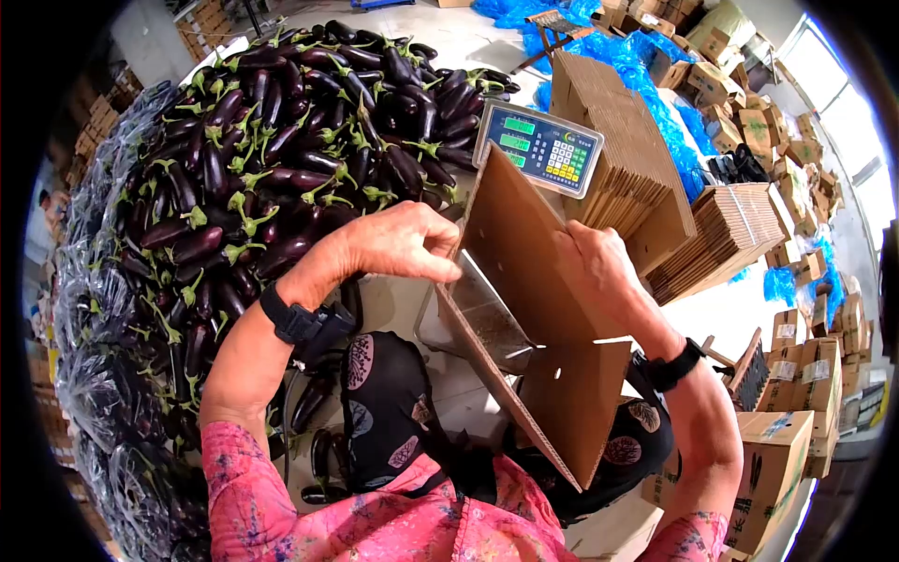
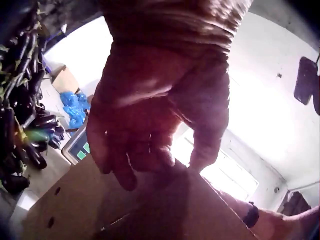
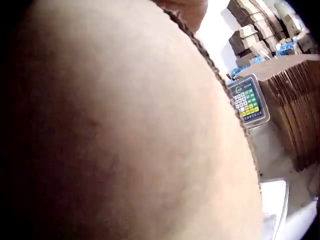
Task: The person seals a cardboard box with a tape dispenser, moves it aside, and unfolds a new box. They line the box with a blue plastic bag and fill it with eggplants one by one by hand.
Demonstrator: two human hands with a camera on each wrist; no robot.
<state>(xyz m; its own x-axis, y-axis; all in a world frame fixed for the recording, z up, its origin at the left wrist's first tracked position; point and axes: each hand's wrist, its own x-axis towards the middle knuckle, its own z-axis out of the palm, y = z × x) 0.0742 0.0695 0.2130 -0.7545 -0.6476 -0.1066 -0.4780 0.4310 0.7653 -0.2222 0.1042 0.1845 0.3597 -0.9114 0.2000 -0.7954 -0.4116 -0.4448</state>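
I see a flat brown cardboard box (image 1: 524, 309) held up on edge between my two hands, in front of my chest and over the steel pan of the scale (image 1: 541, 147). The board is plain corrugated stock — matt, stiff, its fluted edge showing along the lower left side — and small round holes are punched through the lower flap. One panel tilts up towards the scale's display, another hangs down towards my lap.

My left hand (image 1: 398, 242) comes in from the left with the wrist bent and the fingers curled over the box's left edge; in the left wrist view the fingers (image 2: 125, 160) and thumb close down on the top of the board, so it grips the box. My right hand (image 1: 595, 267) lies against the right face of the box, fingers curled around its upper edge, gripping it too. The right wrist view is almost filled by the blurred brown sheet (image 3: 125, 130).

To the left lies a large heap of eggplants (image 1: 281, 140) — glossy, dark purple, long and slightly curved, with green stems. Behind the scale stands a leaning stack of flat cartons (image 1: 618, 140), ribbed at the edges, and crumpled blue plastic bags (image 1: 670, 122) lie beyond it.
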